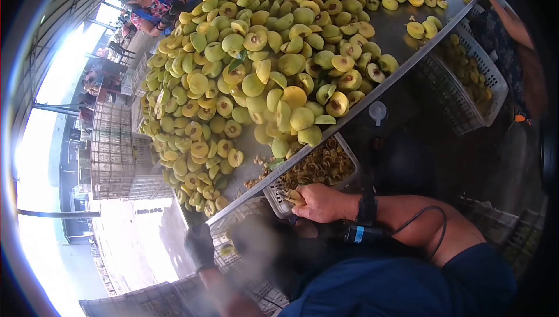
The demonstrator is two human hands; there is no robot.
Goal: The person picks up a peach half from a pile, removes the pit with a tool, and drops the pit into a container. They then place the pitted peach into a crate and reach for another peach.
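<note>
My right hand [319, 203] is closed beside the metal table's edge, over the near side of a white plastic crate [276, 201]. A small tan-yellow piece [295, 197] sticks out between its thumb and fingers; I cannot tell what it is. Brown fruit scraps [323, 166] fill the crate under the edge. My left hand [200, 246], in a dark glove, is down at the table's left corner, its fingers dark and blurred. Halved yellow-green fruits [253, 84] lie heaped on the table [247, 168], some cut faces showing brown centres.
The table's metal rim [349, 116] runs diagonally between me and the heap. A crate of fruit [466, 78] stands at the right by another person's arm [512, 23]. A person [154, 5] works at the far left side. Stacked crates [113, 148] stand left of the table.
</note>
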